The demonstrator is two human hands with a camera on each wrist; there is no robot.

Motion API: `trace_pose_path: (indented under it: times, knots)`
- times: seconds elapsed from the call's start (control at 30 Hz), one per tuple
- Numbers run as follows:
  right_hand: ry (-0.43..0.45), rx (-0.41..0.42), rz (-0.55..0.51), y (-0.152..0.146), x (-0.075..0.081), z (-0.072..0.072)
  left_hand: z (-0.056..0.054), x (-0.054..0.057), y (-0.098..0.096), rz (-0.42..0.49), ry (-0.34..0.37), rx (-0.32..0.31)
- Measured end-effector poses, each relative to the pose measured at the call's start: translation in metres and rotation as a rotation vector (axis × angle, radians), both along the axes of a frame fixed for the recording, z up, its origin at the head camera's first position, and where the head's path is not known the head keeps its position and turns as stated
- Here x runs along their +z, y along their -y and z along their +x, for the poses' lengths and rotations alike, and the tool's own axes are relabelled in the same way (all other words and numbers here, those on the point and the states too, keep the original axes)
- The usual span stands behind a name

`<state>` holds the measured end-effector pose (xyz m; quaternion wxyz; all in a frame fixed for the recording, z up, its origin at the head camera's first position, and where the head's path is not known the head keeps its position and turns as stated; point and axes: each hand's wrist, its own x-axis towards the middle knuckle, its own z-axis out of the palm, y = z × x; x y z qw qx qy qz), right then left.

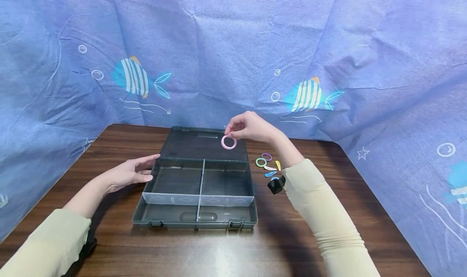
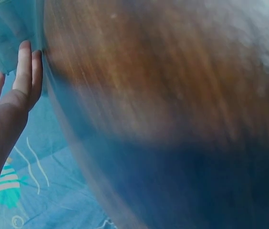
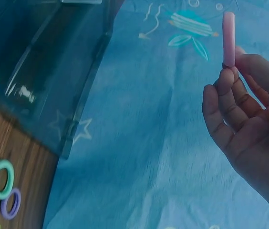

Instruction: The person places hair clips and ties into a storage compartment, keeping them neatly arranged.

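Below right fingers, pink ring — upright, hanging (top edge pinched)

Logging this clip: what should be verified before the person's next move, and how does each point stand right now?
1. Pink ring held: ok. The right hand pinches it between thumb and fingers.
2. Lid open: ok. It is folded back behind the box.
3. Left hand bracing the box: cannot tell. Its fingers are at the left side, but pressure doesn't show.
4. Pink ring over a compartment: cannot tell. The head view shows it against the lid, raised.
5. Other pieces in the box: not ok. The green ring, purple ring and yellow clip lie to its right.
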<state>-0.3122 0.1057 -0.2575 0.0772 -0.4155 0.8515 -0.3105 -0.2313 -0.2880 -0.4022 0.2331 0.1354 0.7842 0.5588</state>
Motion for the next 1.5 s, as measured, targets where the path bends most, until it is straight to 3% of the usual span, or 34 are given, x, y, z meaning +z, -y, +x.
trace_pose_path:
  times: [0.3, 0.5, 0.9, 1.17, 1.5]
  knots:
    - [0.006, 0.038, 0.003, 0.039, -0.002, -0.002, -0.002, 0.000, 0.000, 0.013, 0.007, 0.004]
    - [0.007, 0.061, -0.003, 0.067, -0.011, 0.001, 0.000, -0.002, 0.001, 0.024, 0.020, 0.012]
    - [0.010, 0.113, -0.021, 0.120, -0.043, 0.006, 0.000, -0.001, 0.001, 0.027, 0.020, 0.008]
    - [0.098, 0.116, -0.040, 0.147, -0.066, 0.011, 0.000, 0.000, 0.002, 0.008, 0.033, 0.021]
    - [0.138, 0.121, 0.058, 0.164, -0.096, 0.017, -0.001, -0.003, 0.002, 0.019, 0.038, 0.026]
